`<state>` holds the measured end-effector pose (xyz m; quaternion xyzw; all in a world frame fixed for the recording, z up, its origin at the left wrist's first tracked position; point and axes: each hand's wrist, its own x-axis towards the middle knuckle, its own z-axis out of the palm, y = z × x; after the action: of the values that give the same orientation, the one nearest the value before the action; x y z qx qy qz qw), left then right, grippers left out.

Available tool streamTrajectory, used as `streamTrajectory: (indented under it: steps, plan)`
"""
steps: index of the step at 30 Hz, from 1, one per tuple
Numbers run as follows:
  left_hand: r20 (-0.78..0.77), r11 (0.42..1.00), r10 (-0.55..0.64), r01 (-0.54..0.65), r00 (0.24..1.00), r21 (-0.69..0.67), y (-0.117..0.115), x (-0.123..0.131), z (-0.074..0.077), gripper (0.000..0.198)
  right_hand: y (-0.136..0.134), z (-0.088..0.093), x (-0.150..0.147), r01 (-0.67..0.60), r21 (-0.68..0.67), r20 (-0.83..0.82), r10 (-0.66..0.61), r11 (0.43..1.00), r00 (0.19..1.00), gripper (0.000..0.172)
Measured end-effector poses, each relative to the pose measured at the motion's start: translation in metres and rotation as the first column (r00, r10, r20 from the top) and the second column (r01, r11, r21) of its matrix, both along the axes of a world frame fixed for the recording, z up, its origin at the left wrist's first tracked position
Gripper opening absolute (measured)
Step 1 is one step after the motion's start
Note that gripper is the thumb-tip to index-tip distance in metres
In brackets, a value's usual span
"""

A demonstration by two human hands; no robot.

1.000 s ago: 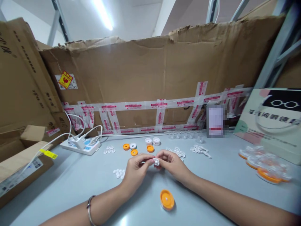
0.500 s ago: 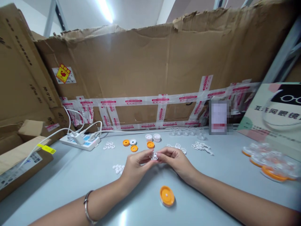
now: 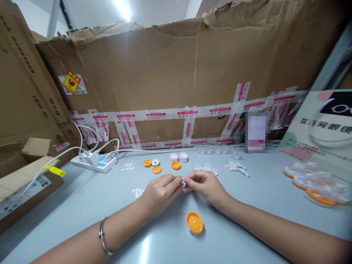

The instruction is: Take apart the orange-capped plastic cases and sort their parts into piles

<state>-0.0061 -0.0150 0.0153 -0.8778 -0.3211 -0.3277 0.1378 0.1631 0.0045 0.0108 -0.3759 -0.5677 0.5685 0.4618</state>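
A small white plastic part (image 3: 183,182) with openings in it is pinched between both hands above the table. My left hand (image 3: 162,192) is closed on its left side and covers much of it. My right hand (image 3: 207,187) grips the other side between thumb and forefinger. Nearer to me lies a round orange piece (image 3: 194,223) with a raised rim, a small pale centre and a whitish underside. Behind my hands are white openwork parts (image 3: 206,168) and an orange ring (image 3: 176,165).
Small white discs (image 3: 137,192) lie left of my hands, more white pieces (image 3: 128,167) farther back. White slender parts (image 3: 235,168) sit at the right. Clear domed pieces with orange bases (image 3: 320,196) stand far right. A power strip (image 3: 95,163) and cardboard box (image 3: 33,190) are left.
My left hand has turned and closed over more of the white part, so less of it shows. The right hand keeps its pinch. The camera view has shifted slightly.
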Motion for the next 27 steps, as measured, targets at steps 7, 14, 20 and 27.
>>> streamTrajectory:
  steps: [7, 14, 20, 27]
  plan:
    - [-0.004, 1.000, 0.009, -0.009, 1.000, 0.016, -0.0016, 0.0005, 0.0001, 0.020, -0.0015, 0.0004, 0.0013, 0.010, -0.070, -0.033, -0.013, 0.997, 0.999, 0.020]
    - [0.045, 0.999, -0.023, 0.024, 0.999, -0.030, 0.0015, 0.0013, -0.0032, 0.014, -0.0006, -0.0003, 0.0005, -0.007, -0.124, -0.094, -0.005, 0.992, 0.996, 0.018]
    - [0.132, 0.996, -0.056, 0.065, 0.990, -0.066, 0.0005, 0.0018, -0.0013, 0.013, -0.0003, -0.0013, 0.0009, -0.030, -0.165, -0.161, 0.003, 0.986, 0.987, 0.022]
    - [0.535, 0.841, 0.040, 0.261, 0.844, -0.474, 0.0048, 0.0033, -0.0015, 0.013, 0.0005, -0.0022, 0.0013, -0.072, -0.196, -0.226, 0.026, 0.978, 0.974, 0.028]
